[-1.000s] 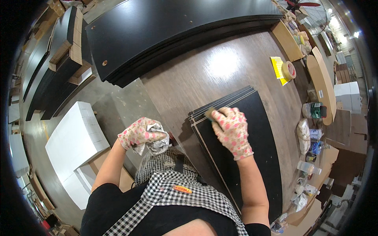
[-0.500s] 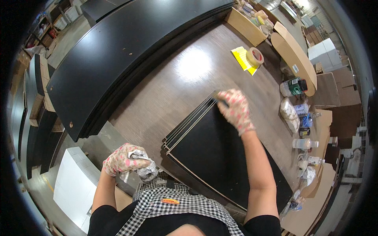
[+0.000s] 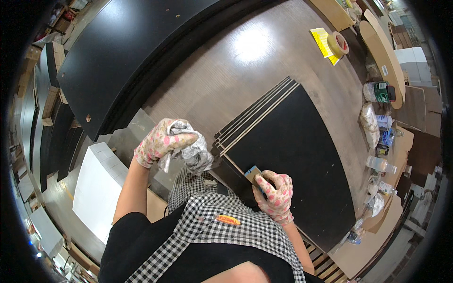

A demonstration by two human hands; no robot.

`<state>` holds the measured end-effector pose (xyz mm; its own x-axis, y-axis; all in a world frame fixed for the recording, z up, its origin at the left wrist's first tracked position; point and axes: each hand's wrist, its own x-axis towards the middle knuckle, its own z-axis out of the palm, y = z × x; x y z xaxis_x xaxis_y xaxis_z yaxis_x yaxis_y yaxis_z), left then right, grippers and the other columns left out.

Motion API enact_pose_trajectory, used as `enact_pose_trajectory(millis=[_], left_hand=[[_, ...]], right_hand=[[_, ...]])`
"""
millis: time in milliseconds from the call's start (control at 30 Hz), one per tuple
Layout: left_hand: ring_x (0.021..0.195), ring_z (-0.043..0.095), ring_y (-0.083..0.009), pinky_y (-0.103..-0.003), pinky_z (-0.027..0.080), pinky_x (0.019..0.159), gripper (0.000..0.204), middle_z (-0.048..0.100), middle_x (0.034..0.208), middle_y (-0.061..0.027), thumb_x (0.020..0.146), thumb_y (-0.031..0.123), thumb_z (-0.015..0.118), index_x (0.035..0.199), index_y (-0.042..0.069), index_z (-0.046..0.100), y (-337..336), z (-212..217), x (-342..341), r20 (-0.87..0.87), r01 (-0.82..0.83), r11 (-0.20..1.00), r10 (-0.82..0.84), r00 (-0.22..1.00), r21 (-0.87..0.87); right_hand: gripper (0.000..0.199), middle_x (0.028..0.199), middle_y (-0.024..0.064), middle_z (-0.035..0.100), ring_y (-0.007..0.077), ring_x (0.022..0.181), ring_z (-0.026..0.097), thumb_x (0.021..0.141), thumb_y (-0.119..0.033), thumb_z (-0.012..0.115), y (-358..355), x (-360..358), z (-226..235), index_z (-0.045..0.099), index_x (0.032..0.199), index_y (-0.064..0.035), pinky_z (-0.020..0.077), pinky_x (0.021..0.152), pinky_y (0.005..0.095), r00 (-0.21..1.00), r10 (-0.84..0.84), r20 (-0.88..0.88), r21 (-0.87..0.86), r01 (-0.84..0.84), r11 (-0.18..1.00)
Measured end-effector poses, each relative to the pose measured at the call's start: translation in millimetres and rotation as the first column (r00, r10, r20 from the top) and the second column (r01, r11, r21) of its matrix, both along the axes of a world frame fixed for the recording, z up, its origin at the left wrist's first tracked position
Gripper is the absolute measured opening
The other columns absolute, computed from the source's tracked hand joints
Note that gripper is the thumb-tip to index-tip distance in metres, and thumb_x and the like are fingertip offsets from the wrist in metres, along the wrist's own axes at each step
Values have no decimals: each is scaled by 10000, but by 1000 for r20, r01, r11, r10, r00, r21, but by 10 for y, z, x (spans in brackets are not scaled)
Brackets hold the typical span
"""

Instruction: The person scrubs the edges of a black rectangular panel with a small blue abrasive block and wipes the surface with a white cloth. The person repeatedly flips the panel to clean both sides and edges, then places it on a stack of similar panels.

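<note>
My left hand [image 3: 165, 142], in a white glove with pink spots, is closed round a crumpled grey-white rag [image 3: 196, 153] above the table's near edge. A matching glove covers my right hand [image 3: 273, 195], which pinches a small flat tan block with a blue edge [image 3: 253, 174]. That block rests at the near left edge of the top panel in a stack of black panels [image 3: 311, 155]. The panels lie slightly fanned, with pale raw edges showing along their far left side. Part of the block is hidden under my fingers.
Large curved black boards [image 3: 127, 42] are stacked at the far left of the brown table [image 3: 207, 94]. A tape roll [image 3: 338, 44] lies on yellow labels [image 3: 321, 41]. Bottles [image 3: 381, 164] and bags [image 3: 369, 125] line the right edge. A white panel stack [image 3: 101, 184] stands lower left.
My right hand has come from the panels' far corner back to the near left edge with the block. My left hand has lifted the rag slightly. The view has shifted.
</note>
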<state>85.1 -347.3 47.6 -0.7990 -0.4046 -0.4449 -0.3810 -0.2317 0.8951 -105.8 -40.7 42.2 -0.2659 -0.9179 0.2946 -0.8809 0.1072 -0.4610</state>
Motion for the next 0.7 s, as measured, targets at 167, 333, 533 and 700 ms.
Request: enact_pose_trajectory(millis=[167, 333, 533, 700], left_hand=[[716, 589, -63, -251, 483, 648, 164, 651, 766, 31, 848, 192, 736, 856, 33, 699, 75, -95, 46, -80, -26, 989, 15, 997, -147], [734, 615, -69, -254, 503, 678, 153, 679, 797, 14, 849, 178, 726, 873, 27, 723, 74, -148, 139, -198, -32, 958, -26, 980, -287], [737, 631, -96, -267, 512, 694, 159, 683, 797, 5, 862, 160, 709, 882, 3, 718, 106, -111, 175, -120, -70, 988, 54, 991, -139], [764, 619, -93, -259, 496, 718, 140, 661, 786, 11, 847, 148, 724, 886, 15, 705, 120, 95, 112, -127, -43, 966, 10, 992, -257]], right_hand=[[400, 1084, 77, 645, 226, 847, 616, 734, -111, 815, -92, 93, -62, 681, 1110, -150, 467, 730, 385, 996, 18, -88, 31, -15, 999], [355, 1074, 62, 624, 233, 853, 603, 740, -124, 777, -700, 164, -56, 683, 1081, -140, 475, 698, 388, 988, 25, -150, -77, -37, 996], [340, 1011, 95, 651, 261, 804, 611, 693, -57, 798, -549, 70, 73, 704, 1017, -103, 493, 699, 387, 991, -14, -135, -113, -2, 994], [319, 1005, 83, 629, 264, 790, 602, 688, -43, 786, -605, 115, 49, 694, 983, -126, 498, 694, 398, 978, -28, -205, -40, 20, 999]])
